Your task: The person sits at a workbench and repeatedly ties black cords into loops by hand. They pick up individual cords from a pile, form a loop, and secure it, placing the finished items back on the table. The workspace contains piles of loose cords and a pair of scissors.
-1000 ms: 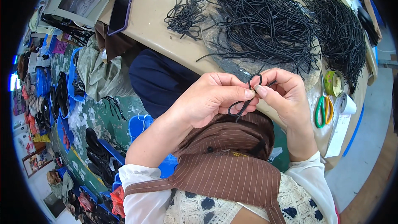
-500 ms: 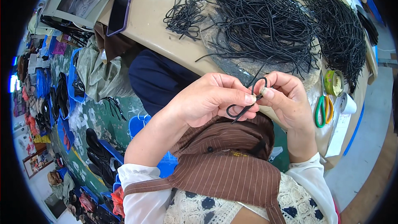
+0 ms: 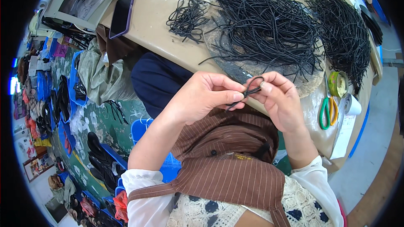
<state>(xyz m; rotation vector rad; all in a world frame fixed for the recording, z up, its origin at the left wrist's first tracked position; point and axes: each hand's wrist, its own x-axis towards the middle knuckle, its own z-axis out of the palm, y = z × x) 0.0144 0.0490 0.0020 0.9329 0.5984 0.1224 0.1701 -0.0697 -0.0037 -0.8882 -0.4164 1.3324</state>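
Both your left hand (image 3: 206,96) and right hand (image 3: 280,101) pinch the black cord (image 3: 248,90) loop; keep fingertips close (the ends slip easily) and pull evenly.

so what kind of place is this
Probably a small craft or footwear workshop. Big heaps of black cords cover the worktable, scissors and tape lie at hand, and sandals sit in blue trays on the floor. Both hands pinch one cord into a loop.

The beige table (image 3: 168,29) carries heaps of black cords (image 3: 269,21), a phone (image 3: 122,14), green-handled scissors (image 3: 326,109) and tape rolls (image 3: 338,84).
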